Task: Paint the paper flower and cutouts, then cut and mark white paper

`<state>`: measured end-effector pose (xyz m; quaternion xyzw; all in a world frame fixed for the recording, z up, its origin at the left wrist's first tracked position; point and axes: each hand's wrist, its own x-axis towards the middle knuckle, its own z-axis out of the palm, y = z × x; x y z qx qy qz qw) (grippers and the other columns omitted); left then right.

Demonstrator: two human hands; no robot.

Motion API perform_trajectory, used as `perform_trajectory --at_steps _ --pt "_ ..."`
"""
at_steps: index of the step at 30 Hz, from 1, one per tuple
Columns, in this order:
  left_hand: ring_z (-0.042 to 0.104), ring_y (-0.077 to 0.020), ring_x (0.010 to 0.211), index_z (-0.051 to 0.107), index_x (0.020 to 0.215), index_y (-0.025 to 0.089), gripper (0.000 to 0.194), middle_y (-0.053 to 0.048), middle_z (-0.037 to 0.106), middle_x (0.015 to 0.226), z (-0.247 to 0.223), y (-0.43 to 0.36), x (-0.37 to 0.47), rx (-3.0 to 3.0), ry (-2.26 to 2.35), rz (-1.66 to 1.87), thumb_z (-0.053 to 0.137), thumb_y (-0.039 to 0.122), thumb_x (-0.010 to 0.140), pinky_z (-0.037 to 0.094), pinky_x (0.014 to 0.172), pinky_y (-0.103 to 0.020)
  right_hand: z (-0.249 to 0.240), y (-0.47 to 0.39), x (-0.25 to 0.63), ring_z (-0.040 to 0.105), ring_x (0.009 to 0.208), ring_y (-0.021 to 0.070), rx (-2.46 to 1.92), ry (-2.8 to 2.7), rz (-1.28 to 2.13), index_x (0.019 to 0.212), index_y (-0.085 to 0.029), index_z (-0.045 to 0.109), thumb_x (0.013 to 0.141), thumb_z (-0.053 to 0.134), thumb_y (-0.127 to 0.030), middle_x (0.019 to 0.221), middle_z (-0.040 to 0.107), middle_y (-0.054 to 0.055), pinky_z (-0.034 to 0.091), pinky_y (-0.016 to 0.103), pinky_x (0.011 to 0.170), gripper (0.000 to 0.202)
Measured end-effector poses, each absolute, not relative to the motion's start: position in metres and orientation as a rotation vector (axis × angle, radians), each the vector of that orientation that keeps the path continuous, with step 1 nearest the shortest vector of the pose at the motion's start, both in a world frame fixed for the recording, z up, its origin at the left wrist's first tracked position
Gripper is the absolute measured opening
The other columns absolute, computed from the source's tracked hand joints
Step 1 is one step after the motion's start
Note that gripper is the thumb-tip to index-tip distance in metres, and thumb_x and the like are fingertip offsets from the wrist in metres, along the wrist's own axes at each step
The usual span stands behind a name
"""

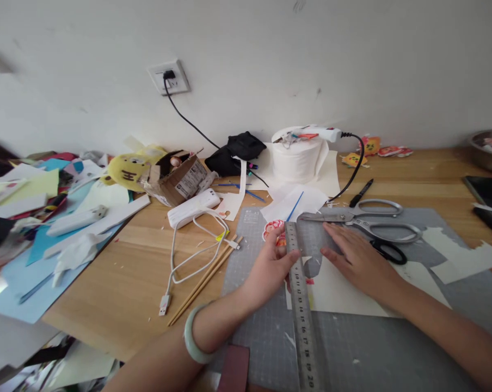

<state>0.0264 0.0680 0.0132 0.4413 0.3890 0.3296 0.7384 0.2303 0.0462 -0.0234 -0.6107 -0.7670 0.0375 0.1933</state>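
My left hand (270,261), with a pale green bangle on its wrist, grips a steel ruler (303,332) between thumb and fingers. The ruler's lower end runs toward me over a grey cutting mat (266,348). By its far end lies a red-and-white paper cutout (272,231), partly hidden by my fingers. My right hand (356,261) rests open beside the ruler, over a white sheet of paper (344,296) with pieces cut out of it. Large metal scissors (376,218) lie beyond my right hand, with a black-handled tool (388,252) beneath their handles.
A toilet roll (297,160) at the wall carries a white corded tool (317,133). Left of the mat are a white power bank (194,208) with its cable, wooden chopsticks (205,283) and a cardboard box (180,182). Paper piles (21,190) cover the far left; a metal bowl (489,149) stands right.
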Motion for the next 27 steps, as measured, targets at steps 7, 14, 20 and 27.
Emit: perform_trajectory --at_steps 7,14,20,27 --pt "0.053 -0.0103 0.043 0.03 0.126 0.019 0.058 0.006 0.056 0.065 0.012 0.069 0.026 0.985 0.861 0.682 0.061 0.025 0.078 0.044 0.039 -0.02 -0.016 0.032 0.239 0.05 0.124 0.0298 -1.724 -2.061 0.233 0.13 -0.006 0.051 0.092 0.025 -0.055 0.135 0.052 0.02 0.044 0.049 0.1 0.067" --pt "0.053 -0.0091 0.045 0.029 0.127 0.02 0.059 0.008 0.055 0.064 0.015 0.067 0.025 0.994 0.877 0.729 0.062 0.022 0.078 0.045 0.042 -0.019 -0.009 -0.012 0.254 0.053 0.122 0.0275 -1.723 -2.088 0.134 0.134 -0.016 0.048 0.091 0.038 -0.048 0.135 0.054 0.012 0.05 0.043 0.095 0.054" --pt "0.058 -0.0119 0.046 0.031 0.13 0.019 0.064 0.007 0.057 0.059 0.011 0.063 0.026 0.959 0.869 0.656 0.066 0.027 0.077 0.04 0.04 -0.017 -0.006 -0.024 0.257 0.06 0.113 0.0245 -1.691 -2.015 0.026 0.139 -0.029 0.039 0.092 0.039 -0.041 0.13 0.06 0.005 0.056 0.037 0.086 0.048" --pt "0.058 -0.0132 0.045 0.033 0.131 0.017 0.066 0.005 0.057 0.059 0.01 0.067 0.026 0.952 0.893 0.689 0.068 0.024 0.075 0.039 0.039 -0.017 -0.015 -0.024 0.256 0.059 0.114 0.0256 -1.72 -2.001 0.079 0.134 -0.024 0.044 0.092 0.04 -0.041 0.128 0.061 0.008 0.056 0.038 0.086 0.045"
